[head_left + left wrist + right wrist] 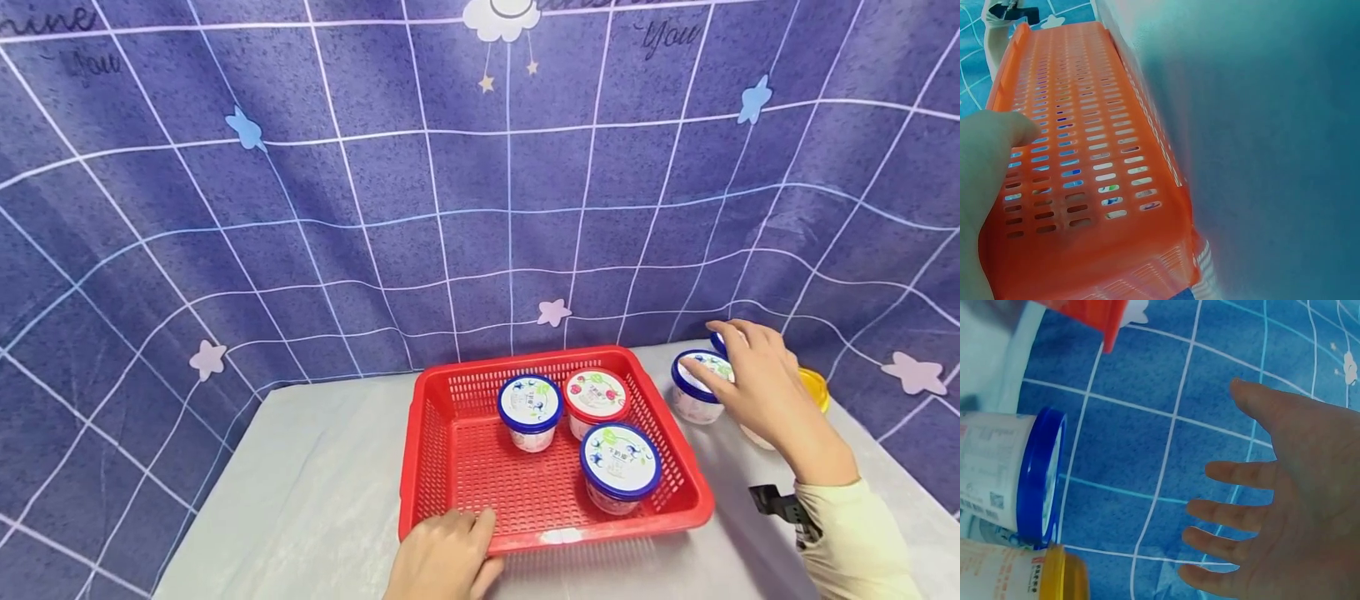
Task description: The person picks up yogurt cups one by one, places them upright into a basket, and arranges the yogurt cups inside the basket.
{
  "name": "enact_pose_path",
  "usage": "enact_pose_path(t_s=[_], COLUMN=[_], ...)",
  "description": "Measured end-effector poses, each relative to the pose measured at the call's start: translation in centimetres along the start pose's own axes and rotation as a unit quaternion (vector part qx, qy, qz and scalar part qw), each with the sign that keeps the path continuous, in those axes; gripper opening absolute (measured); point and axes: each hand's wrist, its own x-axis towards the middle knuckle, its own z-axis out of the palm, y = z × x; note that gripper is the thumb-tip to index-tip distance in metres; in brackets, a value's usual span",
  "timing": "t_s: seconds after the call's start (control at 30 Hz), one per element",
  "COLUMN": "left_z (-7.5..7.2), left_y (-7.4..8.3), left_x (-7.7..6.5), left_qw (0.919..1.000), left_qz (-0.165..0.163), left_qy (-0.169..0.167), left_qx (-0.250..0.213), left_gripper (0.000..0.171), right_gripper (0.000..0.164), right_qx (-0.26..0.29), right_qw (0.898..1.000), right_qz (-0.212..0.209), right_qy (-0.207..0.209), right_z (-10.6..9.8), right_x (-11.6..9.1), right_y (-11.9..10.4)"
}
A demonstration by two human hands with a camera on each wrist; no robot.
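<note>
My left hand grips the near rim of a red plastic basket. In the left wrist view its thumb lies against the slotted outer wall. Inside the basket stand two blue-lidded tubs and a red-lidded tub. To the basket's right, my right hand hovers over more tubs, fingers spread and holding nothing. Nearest it are a blue-lidded tub and a yellow-lidded tub; another blue lid is partly hidden behind the fingers. The right wrist view shows a gap between palm and lids.
A pale grey table extends to both sides of the basket. Behind and beside it hangs a blue-purple grid-patterned cloth with stars. A dark strap device sits at the right wrist, over a cream sleeve.
</note>
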Motion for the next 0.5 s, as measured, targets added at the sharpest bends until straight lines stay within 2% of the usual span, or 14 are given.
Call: enact_pose_path(t_s=[0.3, 0.5], left_z=[-0.2, -0.4], left_y=[0.0, 0.0], left_x=[0.1, 0.2], left_qw=[0.9999, 0.9996], left_qz=[-0.006, -0.008], left_qy=[-0.015, -0.027], left_qx=[-0.001, -0.002], left_gripper=[0.032, 0.034], right_gripper=[0.064, 0.072], right_qx=[-0.012, -0.031], right_qw=[0.999, 0.995], right_qz=[0.036, 0.089], right_qy=[0.0, -0.038], right_z=[0.5, 0.7], right_x=[0.1, 0.0], right_y=[2.1, 3.8])
